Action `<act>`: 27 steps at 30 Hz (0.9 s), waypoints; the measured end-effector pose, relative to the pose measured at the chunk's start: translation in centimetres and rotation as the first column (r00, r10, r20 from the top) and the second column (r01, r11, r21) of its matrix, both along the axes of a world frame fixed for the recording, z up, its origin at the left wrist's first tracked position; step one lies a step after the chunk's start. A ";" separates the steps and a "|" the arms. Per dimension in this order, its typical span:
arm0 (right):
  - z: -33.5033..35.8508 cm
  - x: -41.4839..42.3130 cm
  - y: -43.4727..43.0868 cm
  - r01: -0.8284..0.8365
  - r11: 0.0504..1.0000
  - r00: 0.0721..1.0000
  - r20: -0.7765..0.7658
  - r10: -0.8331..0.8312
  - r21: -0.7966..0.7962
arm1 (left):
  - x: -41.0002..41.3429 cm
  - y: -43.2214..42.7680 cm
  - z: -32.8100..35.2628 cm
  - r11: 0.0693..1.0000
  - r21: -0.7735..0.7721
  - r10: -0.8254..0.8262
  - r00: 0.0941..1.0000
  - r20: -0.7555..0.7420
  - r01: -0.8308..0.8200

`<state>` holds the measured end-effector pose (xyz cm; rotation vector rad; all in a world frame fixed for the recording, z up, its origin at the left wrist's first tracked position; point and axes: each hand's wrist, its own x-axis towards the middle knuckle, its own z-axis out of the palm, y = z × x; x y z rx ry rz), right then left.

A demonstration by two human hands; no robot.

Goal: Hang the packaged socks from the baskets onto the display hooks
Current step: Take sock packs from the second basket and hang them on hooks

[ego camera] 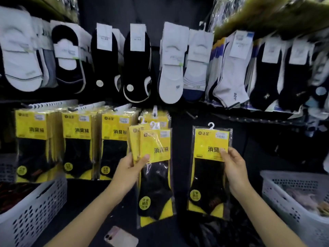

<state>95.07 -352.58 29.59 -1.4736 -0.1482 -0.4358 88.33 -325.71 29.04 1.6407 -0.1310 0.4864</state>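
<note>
Packs labelled 消臭袜: left hand [132, 166] grips several [154, 168], right hand [233, 168] pinches one [210, 168].

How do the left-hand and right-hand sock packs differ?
Left hand holds a fanned bunch of packs, tilted; right hand holds a single pack, nearly upright. The bunch overlaps hung stock; the single pack stands clear. Both: yellow cards, black socks, white hangers.

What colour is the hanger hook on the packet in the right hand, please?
White, on the packet; head view.
</note>
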 end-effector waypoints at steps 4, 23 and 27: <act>2.6 2.7 0.2 -0.002 0.995 0.999 0.046 0.007 -0.104 | 0.9 0.5 0.9 0.997 -0.039 0.074 0.997 0.003 -0.073; -2.0 5.7 2.3 0.186 0.981 0.920 -0.358 -0.158 0.046 | 1.3 0.0 -0.1 0.998 -0.062 -0.008 0.998 -0.068 0.004; -1.5 1.4 4.1 -0.088 0.996 0.956 -0.279 0.090 0.020 | 1.5 -1.2 -0.9 0.996 -0.090 -0.036 0.995 -0.089 0.028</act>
